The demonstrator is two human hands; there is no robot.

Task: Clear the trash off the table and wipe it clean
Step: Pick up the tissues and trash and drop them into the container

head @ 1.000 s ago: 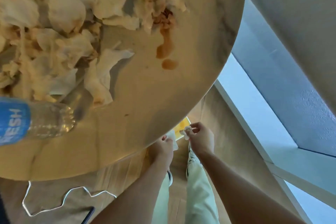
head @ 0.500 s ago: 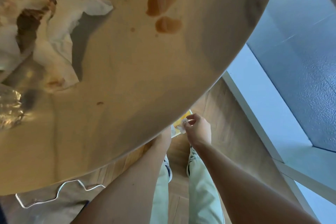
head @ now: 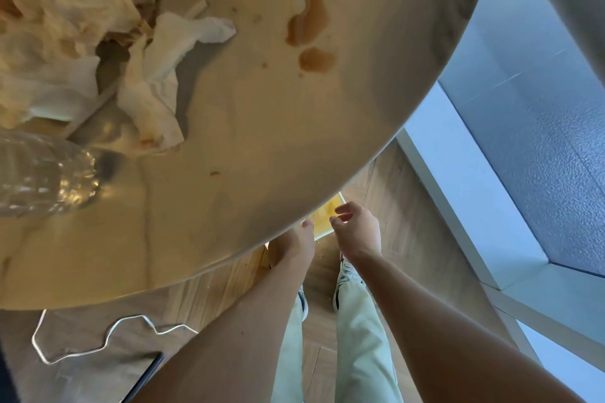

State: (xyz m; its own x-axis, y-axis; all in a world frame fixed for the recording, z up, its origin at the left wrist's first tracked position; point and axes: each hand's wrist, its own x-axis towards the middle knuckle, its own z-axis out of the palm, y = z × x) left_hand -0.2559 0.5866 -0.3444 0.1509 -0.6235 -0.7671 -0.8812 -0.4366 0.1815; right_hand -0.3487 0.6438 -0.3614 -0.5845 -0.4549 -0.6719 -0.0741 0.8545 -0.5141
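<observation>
A round pale table point(head: 262, 180) carries a heap of crumpled, stained tissues point(head: 82, 42), one loose tissue point(head: 163, 75) and brown spills point(head: 311, 39). A clear plastic bottle point(head: 42, 177) lies at the left edge. Below the table's near rim, my right hand point(head: 357, 232) hangs with loosely spread fingers and holds nothing. It is over a yellow-lined bin point(head: 327, 216) on the floor. My left hand point(head: 294, 245) is mostly hidden under the table rim, and its fingers do not show.
A white cable point(head: 98, 337) snakes over the wooden floor at lower left, by a dark flat object point(head: 147, 376). My legs and shoes point(head: 347, 278) stand below the hands. A white ledge and frosted glass wall point(head: 523, 127) run along the right.
My right hand pinched a small white scrap over the bin; now its fingers are spread and the scrap is gone. The view shifted, showing more of the tissue heap and the bottle.
</observation>
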